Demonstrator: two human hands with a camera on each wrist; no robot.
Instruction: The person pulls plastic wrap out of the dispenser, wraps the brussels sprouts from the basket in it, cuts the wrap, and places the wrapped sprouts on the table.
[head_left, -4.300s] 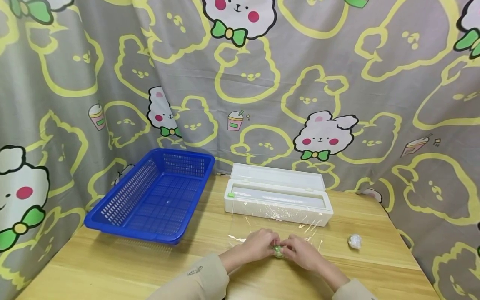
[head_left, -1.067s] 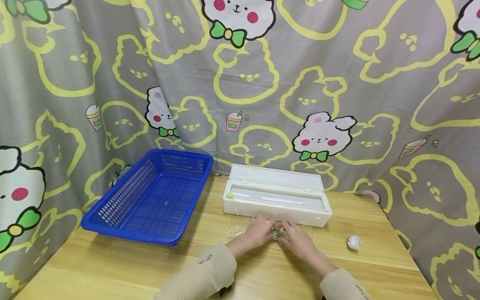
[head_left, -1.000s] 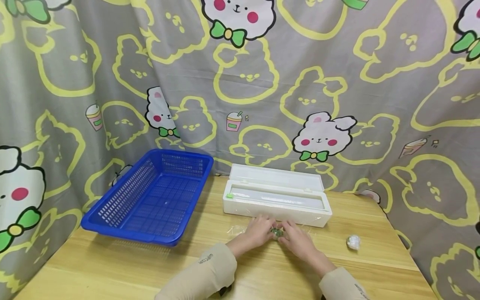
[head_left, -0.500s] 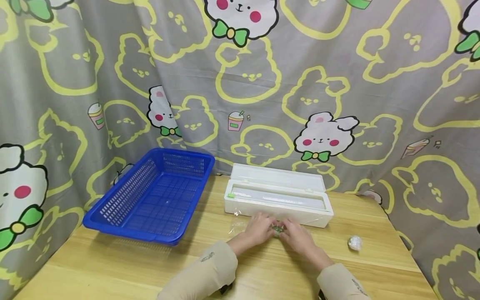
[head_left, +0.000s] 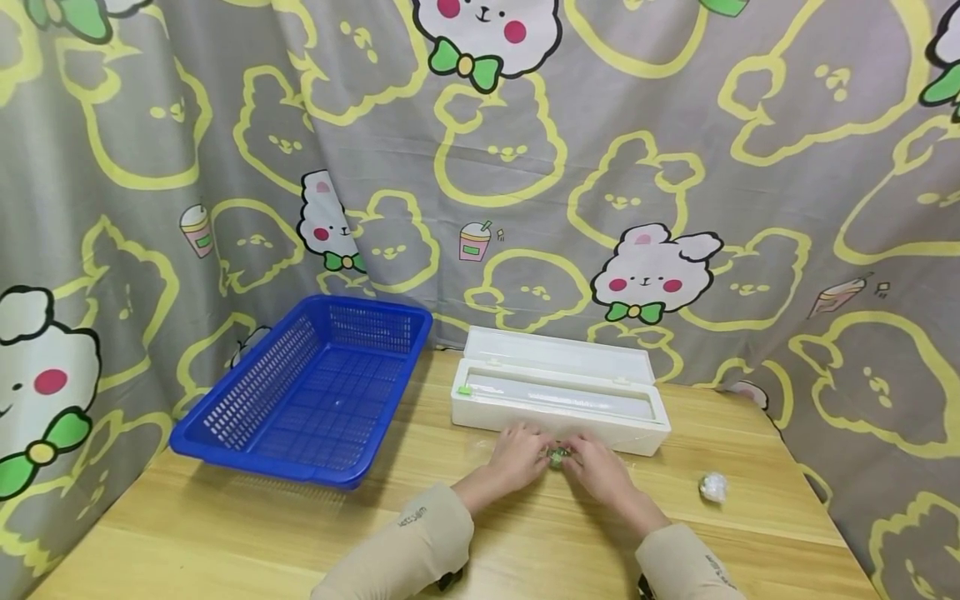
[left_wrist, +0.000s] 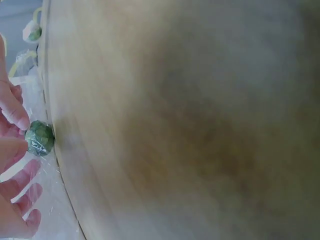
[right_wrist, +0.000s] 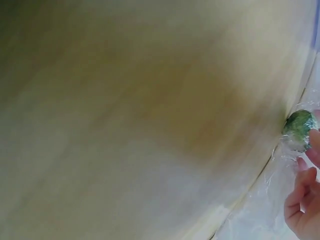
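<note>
A small round green ball (head_left: 557, 457) with clear film around it lies between the two hands, just in front of the white cling film box (head_left: 558, 408). My left hand (head_left: 519, 457) holds its left side; in the left wrist view thumb and fingertips touch the green ball (left_wrist: 40, 138). From the other side my right hand (head_left: 597, 468) pinches it, and the right wrist view shows the green ball (right_wrist: 300, 129) under shiny, wrinkled film. Clear cling film (right_wrist: 260, 215) spreads around the ball. What kind of thing the ball is cannot be told.
A blue plastic basket (head_left: 322, 400) stands at the left of the wooden table (head_left: 247, 533). To the right lies another film-wrapped ball (head_left: 713, 487), whitish with some green. The film box's lid (head_left: 558, 352) is raised at the back, near the patterned curtain (head_left: 517, 225).
Over several seconds both hands have moved forward with the green ball, up to the box front. The film stretched out from the box has become shorter. In the last second little has moved.
</note>
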